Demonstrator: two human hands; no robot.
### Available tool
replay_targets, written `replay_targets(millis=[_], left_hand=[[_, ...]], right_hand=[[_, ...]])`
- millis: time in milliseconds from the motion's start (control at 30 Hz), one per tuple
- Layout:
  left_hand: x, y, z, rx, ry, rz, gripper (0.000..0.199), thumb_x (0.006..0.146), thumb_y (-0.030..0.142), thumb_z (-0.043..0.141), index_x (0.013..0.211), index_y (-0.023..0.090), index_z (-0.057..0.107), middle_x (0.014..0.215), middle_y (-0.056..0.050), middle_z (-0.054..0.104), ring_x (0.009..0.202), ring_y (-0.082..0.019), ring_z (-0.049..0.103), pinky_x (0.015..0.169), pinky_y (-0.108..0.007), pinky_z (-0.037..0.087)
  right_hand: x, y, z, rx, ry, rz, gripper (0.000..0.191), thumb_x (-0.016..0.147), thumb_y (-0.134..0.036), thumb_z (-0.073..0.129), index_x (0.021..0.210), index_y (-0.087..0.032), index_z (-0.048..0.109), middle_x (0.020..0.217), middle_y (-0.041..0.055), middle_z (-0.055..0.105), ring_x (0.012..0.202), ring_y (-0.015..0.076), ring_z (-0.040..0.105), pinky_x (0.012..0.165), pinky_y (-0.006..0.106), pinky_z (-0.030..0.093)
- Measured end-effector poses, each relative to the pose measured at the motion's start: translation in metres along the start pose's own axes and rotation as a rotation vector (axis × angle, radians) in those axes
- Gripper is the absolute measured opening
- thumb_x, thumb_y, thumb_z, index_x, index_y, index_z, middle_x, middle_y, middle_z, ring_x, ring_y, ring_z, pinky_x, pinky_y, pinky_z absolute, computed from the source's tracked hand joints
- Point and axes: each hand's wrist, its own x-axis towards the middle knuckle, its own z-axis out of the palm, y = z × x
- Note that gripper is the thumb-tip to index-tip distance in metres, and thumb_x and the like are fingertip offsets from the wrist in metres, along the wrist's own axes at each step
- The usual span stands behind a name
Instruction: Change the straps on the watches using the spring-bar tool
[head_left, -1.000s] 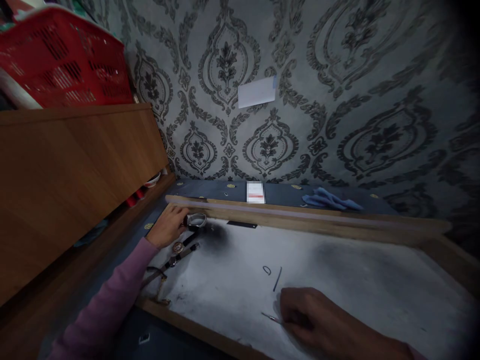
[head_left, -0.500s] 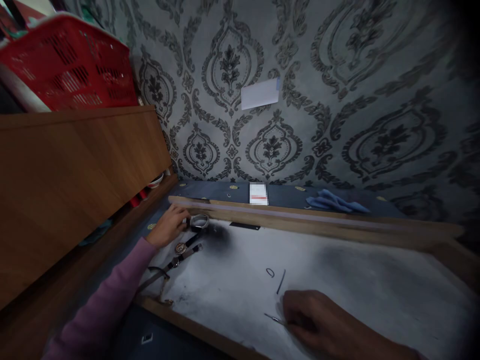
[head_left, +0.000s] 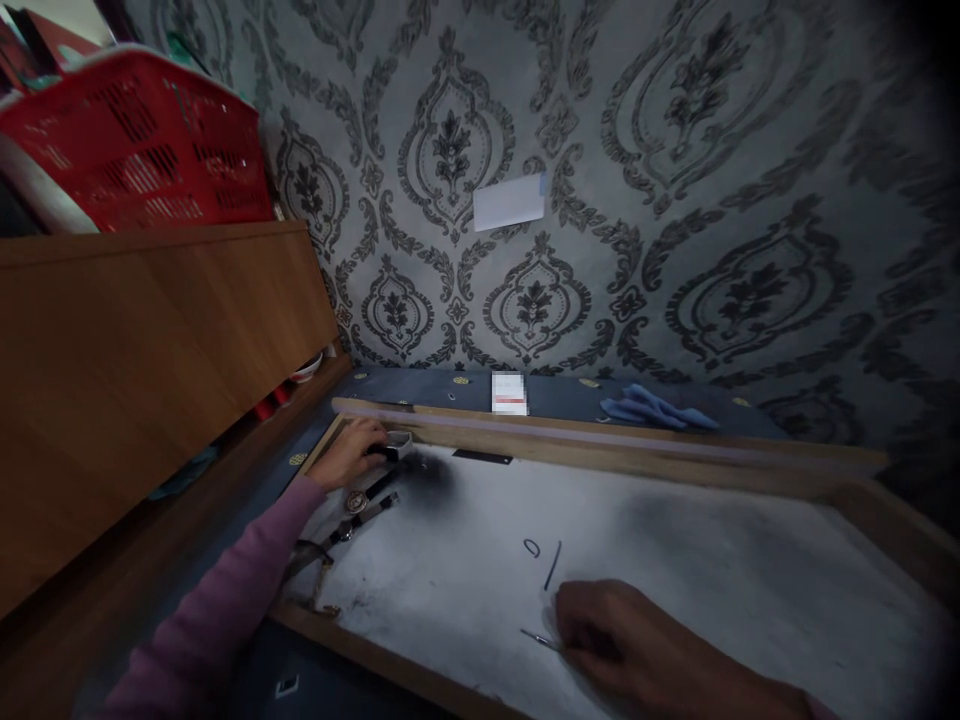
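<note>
In the far left corner of a shallow wooden tray (head_left: 645, 445), my left hand (head_left: 352, 455) has its fingers closed on a silver-and-black wristwatch (head_left: 397, 446). Just nearer lie a round-faced watch (head_left: 357, 502) with a dark strap and another strap watch (head_left: 347, 534). A gold-coloured watch or bracelet (head_left: 325, 592) rests by the tray's near left edge. My right hand (head_left: 619, 635) is closed around a thin metal tool (head_left: 538, 638), its narrow tip pointing left; the handle is hidden. Close beyond that hand are a small dark ring (head_left: 532, 548) and a thin dark rod (head_left: 553, 566).
A flat black strip (head_left: 482, 457) lies along the tray's far wall. Behind the tray are a small white box (head_left: 509, 394) and a blue cloth (head_left: 660, 407). At left stands a wooden cabinet (head_left: 165, 320) with a red basket (head_left: 142, 150) on top. Patterned wallpaper rises behind.
My left hand has moved right onto the silver-and-black wristwatch, its fingers now over it. My right hand keeps the metal tool in about the same place. The view has shifted slightly.
</note>
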Motion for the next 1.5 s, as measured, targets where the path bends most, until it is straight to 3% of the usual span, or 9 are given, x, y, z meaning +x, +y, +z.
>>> replay_targets(millis=[167,300,533,600,767,867,1067,1200,1500], left_hand=[[-0.005,0.007,-0.013,-0.134,0.091,0.012,0.018,0.083,0.024,0.060,0.100,0.020,0.066,0.112,-0.009,0.066,0.110,-0.026,0.057,0.095,-0.038,0.043],[-0.009,0.046,-0.013,-0.224,0.129,0.106,0.016,0.086,0.027,0.060,0.099,0.018,0.064,0.114,-0.009,0.065,0.114,-0.026,0.054,0.099,-0.038,0.041],[-0.011,0.131,0.018,-0.044,0.227,0.408,0.011,0.093,0.017,0.052,0.099,0.021,0.060,0.107,-0.007,0.065,0.118,-0.027,0.048,0.098,-0.044,0.039],[-0.008,0.143,0.029,0.040,0.267,0.472,0.013,0.094,0.015,0.049,0.100,0.020,0.059,0.107,-0.008,0.065,0.118,-0.029,0.048,0.096,-0.046,0.039],[-0.003,0.146,0.048,-0.015,0.276,0.543,0.010,0.093,0.017,0.051,0.101,0.020,0.057,0.110,-0.010,0.062,0.117,-0.030,0.049,0.095,-0.046,0.041],[-0.004,0.139,0.052,-0.262,0.230,0.466,0.021,0.090,0.023,0.057,0.111,0.020,0.051,0.121,-0.012,0.056,0.117,-0.028,0.048,0.098,-0.044,0.041],[0.002,0.134,0.055,-0.827,0.031,0.066,0.029,0.092,0.031,0.051,0.119,0.019,0.049,0.119,-0.011,0.058,0.104,-0.023,0.056,0.084,-0.033,0.047],[0.007,0.136,0.056,-1.129,-0.140,0.035,0.029,0.088,0.037,0.059,0.106,0.015,0.059,0.098,-0.007,0.064,0.090,-0.020,0.059,0.078,-0.030,0.047],[0.005,0.135,0.054,-1.378,-0.214,-0.080,0.037,0.075,0.028,0.075,0.107,0.016,0.060,0.095,-0.006,0.068,0.090,-0.019,0.063,0.084,-0.033,0.047]], right_hand=[[0.000,-0.005,-0.003,0.008,-0.003,0.007,0.014,0.071,-0.006,0.051,0.064,-0.018,0.051,0.065,-0.0006,0.055,0.060,0.0125,0.048,0.059,0.024,0.034],[0.002,-0.010,-0.008,0.117,0.040,0.017,0.010,0.077,-0.012,0.053,0.069,-0.016,0.057,0.068,0.0010,0.058,0.061,0.0127,0.050,0.059,0.025,0.035],[0.027,-0.019,-0.034,0.962,0.423,0.204,0.041,0.085,-0.053,0.057,0.097,-0.015,0.064,0.091,0.0079,0.064,0.077,0.0173,0.061,0.056,0.024,0.042],[0.036,-0.017,-0.037,1.176,0.469,0.163,0.040,0.080,-0.053,0.065,0.095,-0.016,0.065,0.096,0.0080,0.065,0.085,0.0177,0.061,0.060,0.023,0.044],[0.049,-0.004,-0.028,1.450,0.523,0.110,0.033,0.067,-0.039,0.082,0.083,-0.015,0.066,0.077,0.0019,0.067,0.068,0.0115,0.059,0.056,0.020,0.040],[0.048,0.003,-0.023,1.499,0.541,0.134,0.032,0.064,-0.033,0.085,0.081,-0.014,0.068,0.068,-0.0005,0.065,0.060,0.0084,0.055,0.054,0.020,0.036],[0.046,0.007,-0.021,1.615,0.459,0.151,0.027,0.064,-0.026,0.085,0.082,-0.014,0.069,0.067,-0.0015,0.064,0.060,0.0068,0.055,0.055,0.018,0.036],[0.047,0.009,-0.018,1.653,0.424,0.143,0.022,0.065,-0.020,0.082,0.083,-0.014,0.070,0.070,-0.0002,0.066,0.063,0.0084,0.057,0.061,0.021,0.041],[0.045,0.011,-0.021,1.640,0.395,0.121,0.016,0.066,-0.020,0.072,0.081,-0.016,0.072,0.072,0.0014,0.066,0.067,0.0119,0.055,0.065,0.024,0.042]])
